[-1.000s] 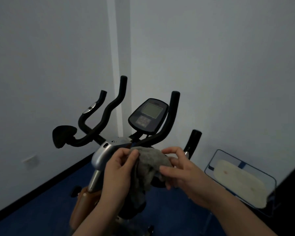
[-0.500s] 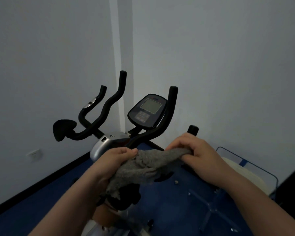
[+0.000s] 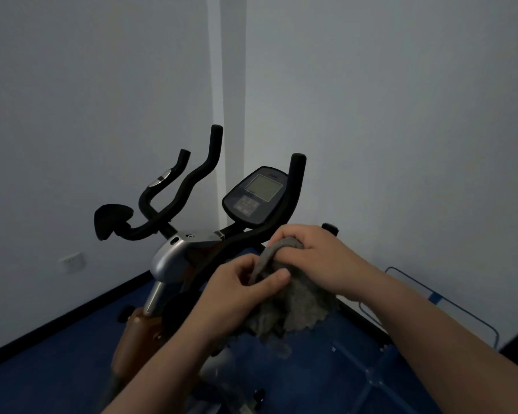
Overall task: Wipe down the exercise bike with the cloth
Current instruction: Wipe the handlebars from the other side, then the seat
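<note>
The exercise bike [image 3: 189, 258] is standing in the corner of a dim room, its black handlebars [image 3: 192, 180] curving up and away from the camera and its silver stem housing [image 3: 168, 258] sitting just below them. The console [image 3: 256, 198], with a pale screen and a pad of buttons beneath it, is tilting back between the two inner bars. A padded black rest [image 3: 111, 218] is sticking out at the far left end of the bars.

The cloth [image 3: 293, 306], grey and fuzzy, is hanging bunched just in front of the right-hand bar, between the two hands. The right hand [image 3: 314, 258] is gripping the cloth's upper end, its fingers curled over a rolled fold of it, close beside the bar; whether the cloth is actually touching the bar there is hard to tell. The left hand [image 3: 240, 291] is pinching the cloth lower down, its thumb pressing across the fabric and its fingers folded in behind. The rest of the cloth is drooping loosely below both hands.

Beneath the bars an orange-brown part of the frame [image 3: 138, 333] is showing, partly hidden by the left forearm. The floor [image 3: 42, 383] is looking deep blue, with a dark skirting strip running along the foot of the pale walls [image 3: 401, 115]. A wall socket [image 3: 72, 261] is sitting low on the left wall. At the right edge a thin blue frame [image 3: 449, 303] is leaning near the wall.
</note>
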Action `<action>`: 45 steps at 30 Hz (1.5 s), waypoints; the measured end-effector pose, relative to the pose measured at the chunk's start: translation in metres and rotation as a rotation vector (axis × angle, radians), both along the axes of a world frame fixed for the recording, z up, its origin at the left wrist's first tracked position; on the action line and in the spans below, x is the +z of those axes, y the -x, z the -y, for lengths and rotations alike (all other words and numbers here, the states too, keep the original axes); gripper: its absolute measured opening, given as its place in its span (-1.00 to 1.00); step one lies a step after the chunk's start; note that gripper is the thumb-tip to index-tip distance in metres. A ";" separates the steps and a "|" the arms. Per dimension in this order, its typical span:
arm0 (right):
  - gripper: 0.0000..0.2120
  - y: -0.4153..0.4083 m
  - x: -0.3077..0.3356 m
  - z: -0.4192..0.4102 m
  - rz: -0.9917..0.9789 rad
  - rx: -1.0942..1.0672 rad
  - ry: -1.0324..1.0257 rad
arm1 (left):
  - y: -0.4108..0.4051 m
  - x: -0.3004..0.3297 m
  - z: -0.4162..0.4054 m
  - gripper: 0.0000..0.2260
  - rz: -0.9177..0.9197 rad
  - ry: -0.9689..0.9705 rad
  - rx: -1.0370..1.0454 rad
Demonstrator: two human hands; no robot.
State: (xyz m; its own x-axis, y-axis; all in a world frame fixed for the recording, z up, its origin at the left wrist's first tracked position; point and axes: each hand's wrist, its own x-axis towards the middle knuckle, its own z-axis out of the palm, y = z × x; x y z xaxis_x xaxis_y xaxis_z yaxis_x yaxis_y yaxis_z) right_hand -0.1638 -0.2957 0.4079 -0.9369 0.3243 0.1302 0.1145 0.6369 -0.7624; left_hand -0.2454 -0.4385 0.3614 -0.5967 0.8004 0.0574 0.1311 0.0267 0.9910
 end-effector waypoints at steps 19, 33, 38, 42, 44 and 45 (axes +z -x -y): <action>-0.90 -0.031 0.001 -0.065 0.180 0.064 -0.068 | -0.029 -0.038 0.004 -0.63 0.157 0.249 -0.186; -0.60 -0.114 -0.109 0.044 0.019 0.314 -0.111 | -0.062 -0.067 0.042 -0.64 0.478 0.180 0.114; -0.44 -0.123 -0.113 0.047 0.046 0.108 0.160 | -0.082 -0.057 0.078 -0.72 0.173 0.260 -0.092; -0.84 -0.124 -0.121 0.077 0.188 0.171 0.139 | -0.099 -0.059 0.117 -0.75 0.023 0.295 -0.089; -0.77 -0.130 -0.131 0.094 0.209 0.159 0.051 | -0.104 -0.070 0.142 -0.81 -0.098 0.371 0.012; -0.75 -0.135 -0.139 0.103 0.232 0.151 -0.008 | -0.106 -0.080 0.157 -0.84 -0.121 0.408 0.068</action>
State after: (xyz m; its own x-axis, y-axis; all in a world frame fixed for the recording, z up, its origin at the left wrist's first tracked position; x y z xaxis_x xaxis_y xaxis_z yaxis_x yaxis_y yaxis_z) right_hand -0.0290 -0.3985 0.2687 -0.9796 0.1788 -0.0914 0.1889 0.6658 -0.7219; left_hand -0.1397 -0.5959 0.2817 -0.6575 0.7308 -0.1833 0.2299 0.4263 0.8749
